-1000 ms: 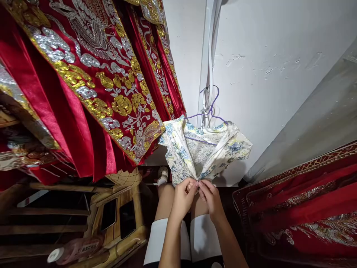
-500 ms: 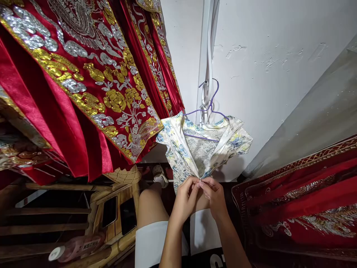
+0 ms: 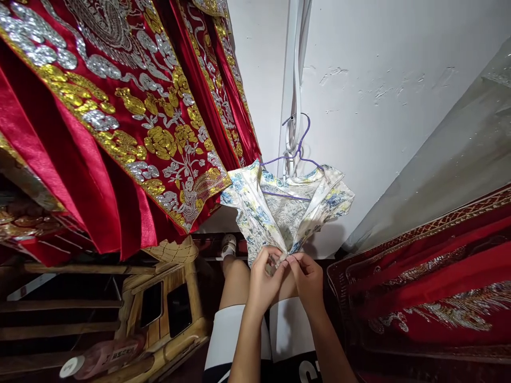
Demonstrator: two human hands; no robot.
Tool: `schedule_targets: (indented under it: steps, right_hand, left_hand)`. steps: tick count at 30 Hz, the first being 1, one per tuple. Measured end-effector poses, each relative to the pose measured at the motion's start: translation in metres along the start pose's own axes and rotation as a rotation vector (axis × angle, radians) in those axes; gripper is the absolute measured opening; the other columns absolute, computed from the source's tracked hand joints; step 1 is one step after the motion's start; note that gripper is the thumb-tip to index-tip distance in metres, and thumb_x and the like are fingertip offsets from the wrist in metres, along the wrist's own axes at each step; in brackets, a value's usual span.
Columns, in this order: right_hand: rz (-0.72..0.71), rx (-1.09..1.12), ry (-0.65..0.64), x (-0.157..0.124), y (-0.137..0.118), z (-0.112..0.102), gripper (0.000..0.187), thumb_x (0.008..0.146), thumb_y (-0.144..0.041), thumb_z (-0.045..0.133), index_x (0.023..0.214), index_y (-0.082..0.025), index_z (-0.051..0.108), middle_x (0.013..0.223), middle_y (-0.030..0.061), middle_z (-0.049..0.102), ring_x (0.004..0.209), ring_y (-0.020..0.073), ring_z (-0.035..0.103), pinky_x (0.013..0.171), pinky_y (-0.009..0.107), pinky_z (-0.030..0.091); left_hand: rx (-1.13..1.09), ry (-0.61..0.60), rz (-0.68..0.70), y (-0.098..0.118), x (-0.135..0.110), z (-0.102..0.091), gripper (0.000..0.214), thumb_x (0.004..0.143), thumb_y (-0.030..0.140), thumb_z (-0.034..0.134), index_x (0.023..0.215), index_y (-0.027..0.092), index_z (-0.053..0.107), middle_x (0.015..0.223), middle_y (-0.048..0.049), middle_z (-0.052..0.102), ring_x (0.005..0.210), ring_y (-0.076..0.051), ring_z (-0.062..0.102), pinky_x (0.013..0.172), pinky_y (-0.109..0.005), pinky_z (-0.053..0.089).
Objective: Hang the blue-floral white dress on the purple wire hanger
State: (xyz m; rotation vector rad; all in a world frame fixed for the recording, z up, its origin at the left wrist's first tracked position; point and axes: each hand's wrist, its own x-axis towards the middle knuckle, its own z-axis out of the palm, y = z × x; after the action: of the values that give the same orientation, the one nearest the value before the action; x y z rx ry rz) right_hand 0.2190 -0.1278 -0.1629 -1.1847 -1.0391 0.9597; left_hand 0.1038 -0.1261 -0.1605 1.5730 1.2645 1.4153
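Note:
A floral garment [image 3: 255, 207] in white, blue and yellow hangs on a purple wire hanger [image 3: 306, 133], its V-shaped front parted at the top. My left hand [image 3: 266, 279] pinches one front edge of the garment at the bottom of the V. Right beside it, my right hand [image 3: 306, 279] pinches the other front edge. The fingertips of both hands nearly meet there; any fastener between them is too small to make out. The garment's lower part drops behind my hands, above my legs.
Red embroidered costumes [image 3: 159, 138] hang at the left, touching the garment's shoulder. Below them, a bamboo chair [image 3: 191, 298] bears two dark phones [image 3: 179, 308] and a pink bottle [image 3: 107, 357]. Another red embroidered cloth [image 3: 439, 298] is on the right. A white wall [image 3: 367, 64] stands behind.
My fingers have shifted slightly at the garment's front edges, the left ones curling more. My left-side leg has moved inward. The whole view has shifted a little.

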Motion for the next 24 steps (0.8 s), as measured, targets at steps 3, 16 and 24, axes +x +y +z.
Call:
schedule_targets:
  steps: [3, 16, 24]
  right_hand:
    - [0.04, 0.028, -0.08, -0.001, 0.002, -0.001, 0.025, 0.081, -0.036, 0.064, 0.063, -0.02, 0.06, 0.056, -0.0026, 0.048, 0.056, 0.0123, 0.041, 0.054, 0.025, 0.035]
    - [-0.048, 0.087, -0.168, 0.083, -0.079, 0.006, 0.033, 0.082, -0.047, 0.066, 0.063, -0.019, 0.063, 0.041, -0.0064, 0.041, 0.04, 0.009, 0.032, 0.047, 0.027, 0.03]
    - [-0.119, 0.269, -0.193, 0.126, -0.13, 0.009, 0.033, 0.077, -0.047, 0.075, 0.071, -0.016, 0.065, 0.042, -0.0073, 0.041, 0.039, 0.0059, 0.026, 0.04, 0.023, 0.018]
  left_hand:
    - [-0.021, 0.054, -0.018, -0.009, 0.005, 0.011, 0.009, 0.085, 0.023, 0.062, 0.093, 0.021, 0.059, 0.09, -0.003, 0.064, 0.083, -0.018, 0.06, 0.075, -0.027, 0.047]
    - [0.048, 0.026, 0.035, -0.039, 0.009, 0.026, 0.024, 0.093, 0.032, 0.057, 0.072, 0.02, 0.054, 0.073, -0.0022, 0.058, 0.071, -0.018, 0.057, 0.066, -0.027, 0.043]
    - [0.615, -0.419, 0.204, -0.017, 0.016, 0.039, 0.018, 0.087, 0.01, 0.049, 0.079, 0.023, 0.057, 0.077, -0.0054, 0.062, 0.07, -0.022, 0.059, 0.062, -0.03, 0.038]
